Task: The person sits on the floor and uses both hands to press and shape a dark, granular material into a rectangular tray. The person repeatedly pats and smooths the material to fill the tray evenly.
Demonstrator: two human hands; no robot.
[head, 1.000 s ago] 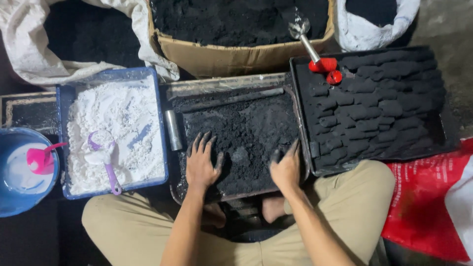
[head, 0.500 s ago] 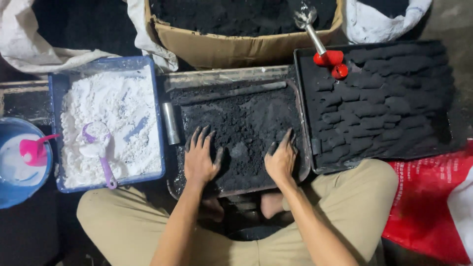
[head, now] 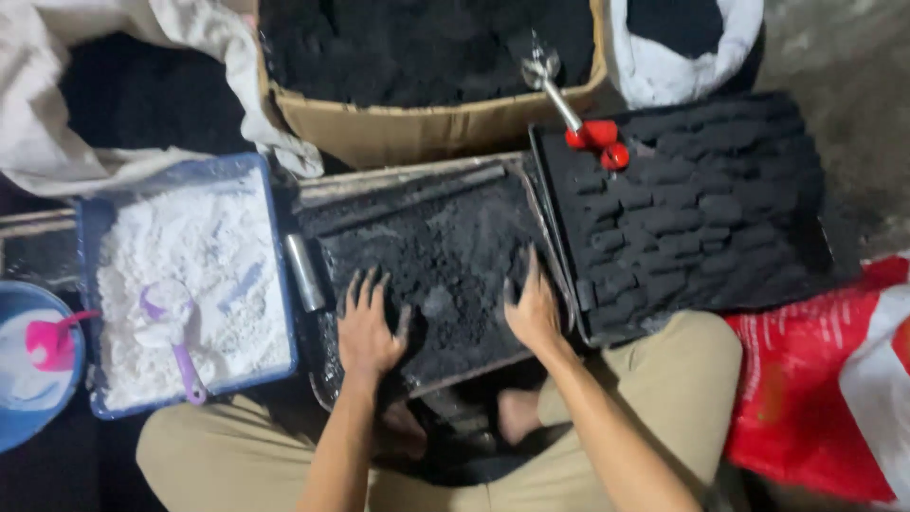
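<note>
- A cardboard box [head: 427, 128] filled with black powder is seen at the top of the view, with a metal tool with red handles [head: 580, 128] resting against its right front corner.
- A dark tray of black moulded blocks [head: 701, 213] is laid to the right, its left edge just beside the middle tray.
- A middle tray [head: 417, 185] is set in front of the crossed legs, and a heap of black powder [head: 445, 275] is spread across it.
- A blue tub of white powder [head: 185, 280] is placed to the left of the middle tray, with a purple scoop [head: 171, 327] lying in it.
- A red and white sack [head: 834, 379] is seen at the lower right.
- A blue bowl [head: 28, 370] with a pink scoop [head: 52, 341] is seen at the far left edge.
- The left hand [head: 368, 327] is pressed palm down on the black powder at the near left of the heap; its fingers are spread apart and nothing is clasped.
- The right hand [head: 533, 308] is laid flat on the powder at the near right, close to the tray's right wall; its fingers are held loosely apart and nothing is gripped.
- A small metal cylinder [head: 305, 273] is laid between the blue tub and the middle tray.
</note>
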